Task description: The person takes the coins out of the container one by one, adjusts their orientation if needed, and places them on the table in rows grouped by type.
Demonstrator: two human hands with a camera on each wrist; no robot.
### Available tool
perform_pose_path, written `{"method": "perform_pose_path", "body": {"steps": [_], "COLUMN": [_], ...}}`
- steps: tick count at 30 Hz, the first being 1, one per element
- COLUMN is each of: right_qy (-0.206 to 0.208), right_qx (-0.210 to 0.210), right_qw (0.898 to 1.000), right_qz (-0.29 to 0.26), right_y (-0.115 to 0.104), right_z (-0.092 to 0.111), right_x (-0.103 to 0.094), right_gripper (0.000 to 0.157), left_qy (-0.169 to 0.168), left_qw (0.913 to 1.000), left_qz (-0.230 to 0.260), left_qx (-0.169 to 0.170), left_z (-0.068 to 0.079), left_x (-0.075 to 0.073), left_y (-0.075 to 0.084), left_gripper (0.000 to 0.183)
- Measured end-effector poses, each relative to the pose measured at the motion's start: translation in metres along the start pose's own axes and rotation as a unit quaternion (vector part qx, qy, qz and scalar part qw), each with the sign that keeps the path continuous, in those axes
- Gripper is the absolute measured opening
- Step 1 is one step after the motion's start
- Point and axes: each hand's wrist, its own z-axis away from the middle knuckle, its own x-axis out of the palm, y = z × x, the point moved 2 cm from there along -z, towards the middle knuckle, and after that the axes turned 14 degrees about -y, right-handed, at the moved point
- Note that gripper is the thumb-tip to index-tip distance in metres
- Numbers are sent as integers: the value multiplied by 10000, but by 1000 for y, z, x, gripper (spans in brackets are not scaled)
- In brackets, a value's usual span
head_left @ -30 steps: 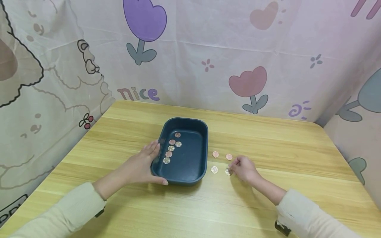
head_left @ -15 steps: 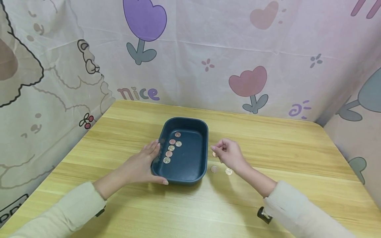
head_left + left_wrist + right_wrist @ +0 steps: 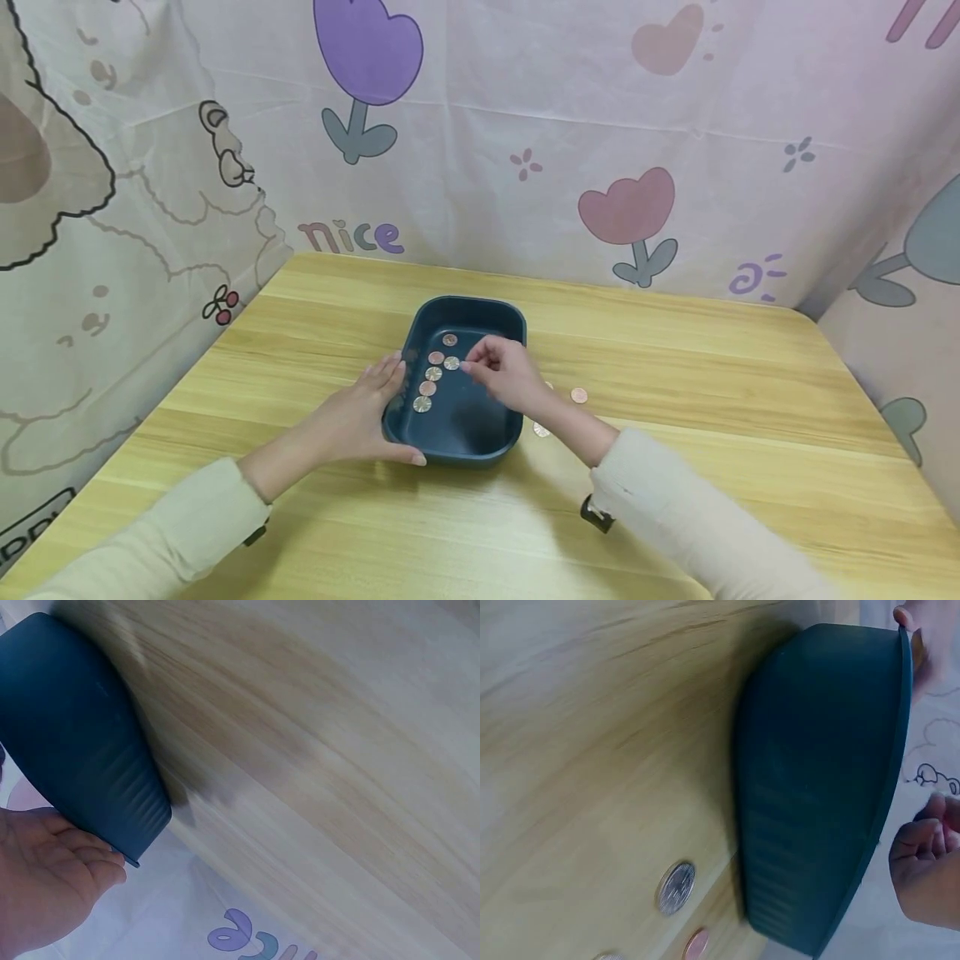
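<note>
A dark blue rectangular tray point(image 3: 471, 425) lies on the table, with several gold and copper coins point(image 3: 422, 404) along the left of its floor. My left hand point(image 3: 360, 412) holds the tray's near left corner, thumb around the front and fingers at the left rim. Over the tray, my right hand point(image 3: 506, 372) pinches thumb and forefinger together; the coin between them is almost wholly hidden by the fingertips. To the tray's right, a copper coin point(image 3: 579, 396) lies on the table. A silvery coin point(image 3: 676, 888) shows beside the tray wall in the right wrist view.
The wooden table point(image 3: 675, 358) reaches back to a hanging cloth point(image 3: 480, 200) printed with flowers and the word "nice". Another printed cloth covers the left side. My right forearm passes above the loose coins and hides some of them.
My right hand has moved left and away from me, from the loose coins to over the tray, its fingers pinched. My left hand and the tray have stayed put.
</note>
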Motion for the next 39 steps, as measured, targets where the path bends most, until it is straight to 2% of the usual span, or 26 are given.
{"method": "perform_pose_path", "body": {"steps": [11, 18, 22, 26, 33, 39], "right_qy": [-548, -1103, -1412, -1544, -1571, -1631], "right_qx": [-178, 83, 428, 646, 457, 548], "right_qw": [9954, 9848, 9766, 9695, 9660, 9586], "right_qz": [770, 1339, 1568, 1791, 2001, 2270], "right_y": [8, 17, 21, 24, 25, 26], "right_z": [-31, -42, -45, -47, -49, -49], "right_x": [39, 55, 60, 62, 63, 65], "right_gripper": [11, 14, 13, 12, 10, 8], "left_qy": [24, 34, 45, 46, 122, 110], "left_qw": [10000, 9999, 9999, 9999, 9998, 9999], "left_qz": [-86, -98, -95, -89, -98, -64], "left_qx": [33, 41, 60, 67, 92, 65], "left_z": [0, 0, -1, -1, -1, 0], "left_x": [0, 1, 1, 1, 1, 0], "left_y": [-1, -2, -2, -2, -2, -1], "left_gripper": [122, 122, 122, 122, 122, 121]}}
